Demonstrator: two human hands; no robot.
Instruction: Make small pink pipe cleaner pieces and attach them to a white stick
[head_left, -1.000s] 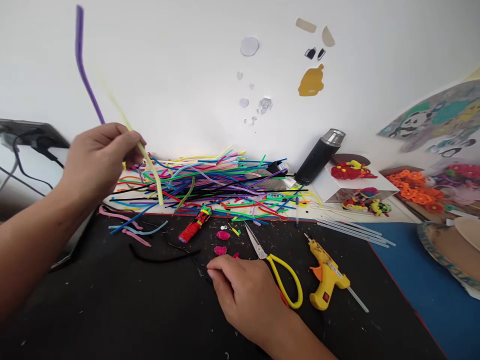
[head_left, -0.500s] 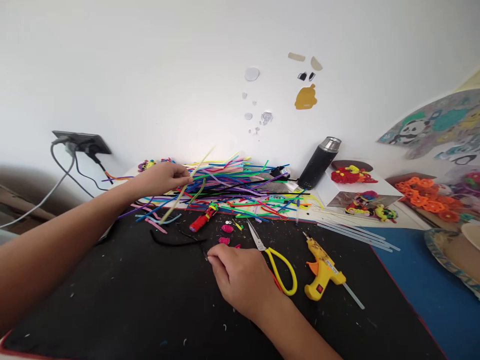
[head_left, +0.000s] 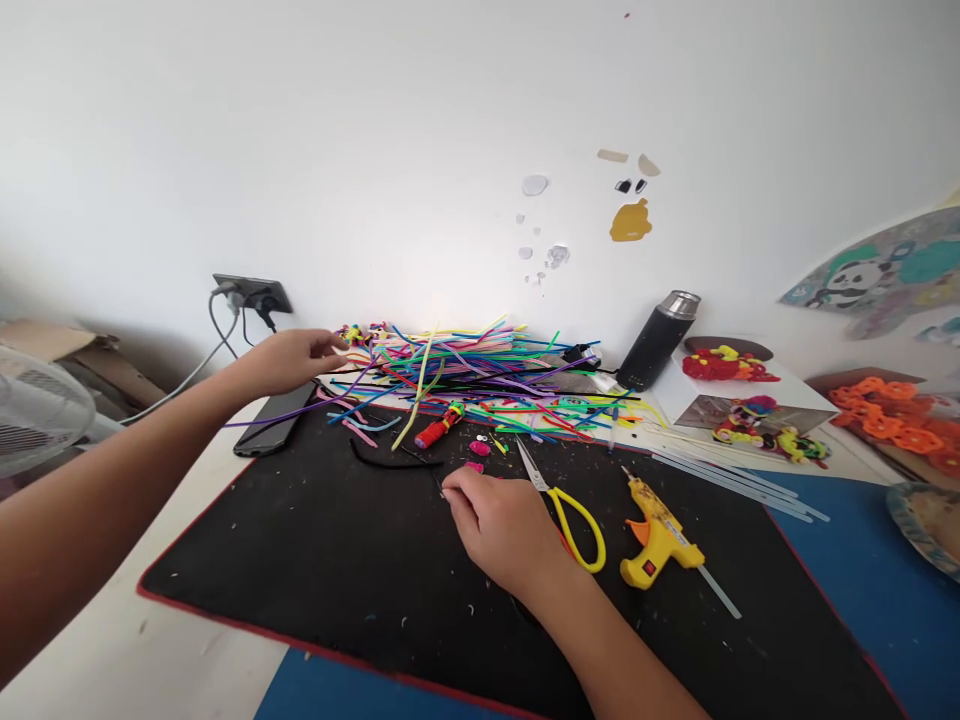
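The left hand (head_left: 296, 362) is left of centre in the frame, its fingers curved and parted as if released, right at the left end of a heap of fuzzy stems (head_left: 480, 362). The heap stretches away from it along the wall, across the middle of the frame. A pale yellow stem (head_left: 421, 385) slants over the heap's near edge, to the right of that hand, while a purple stem (head_left: 289, 416) passes just below it, over a dark phone (head_left: 262, 440).

The right hand (head_left: 502, 525) is just below centre over the black mat (head_left: 337, 560), thumb and forefinger pinched together. A thin black strand reaches its fingertips (whether it is gripped, I cannot tell). A curved black stem (head_left: 390, 466) lies near them, up and to the left. Yellow-handled scissors (head_left: 532, 467) lie just beside this hand, with a glue gun (head_left: 664, 540) farther right.
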